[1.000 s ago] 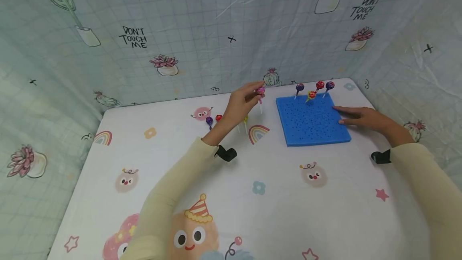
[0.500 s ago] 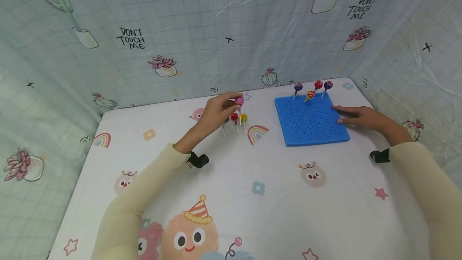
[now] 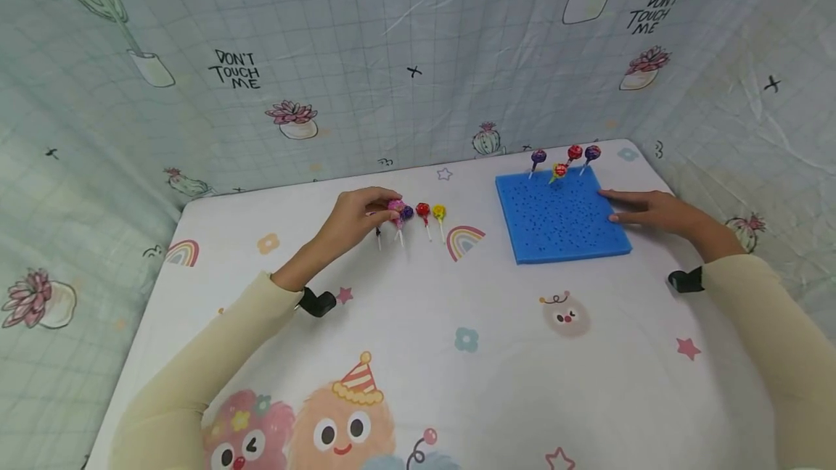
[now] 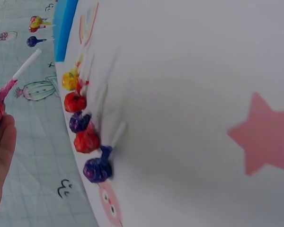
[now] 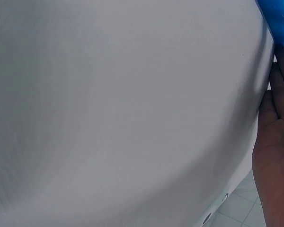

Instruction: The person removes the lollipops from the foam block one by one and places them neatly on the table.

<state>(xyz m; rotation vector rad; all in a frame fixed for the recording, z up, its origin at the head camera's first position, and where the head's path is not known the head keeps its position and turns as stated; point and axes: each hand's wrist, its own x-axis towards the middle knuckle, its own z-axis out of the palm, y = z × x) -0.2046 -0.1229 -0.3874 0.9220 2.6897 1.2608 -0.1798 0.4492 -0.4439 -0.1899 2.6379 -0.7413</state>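
Note:
In the head view, my left hand [image 3: 349,222] pinches a pink lollipop [image 3: 395,205] by its head, stick pointing down. The left wrist view shows that lollipop's white stick [image 4: 26,64] clear of the table. Close by lies a row of lollipops: a yellow one [image 4: 70,80], a red one [image 4: 75,102], a purple one [image 4: 79,122], another red one [image 4: 86,141] and another purple one [image 4: 97,170]. My right hand [image 3: 662,212], fingers extended, touches the right edge of a blue foam board [image 3: 562,227] dotted with holes.
Several lollipops stand by their sticks near the board's far edge: a purple one [image 3: 538,157], a yellow-red one [image 3: 559,171], a red one [image 3: 575,152] and another purple one [image 3: 592,153]. A patterned cloth [image 3: 366,56] hangs behind the white printed table [image 3: 509,383].
My left hand has moved leftward from near the board to the lollipop row, carrying the pink lollipop and lowering it. My right hand has stayed at the board's edge.

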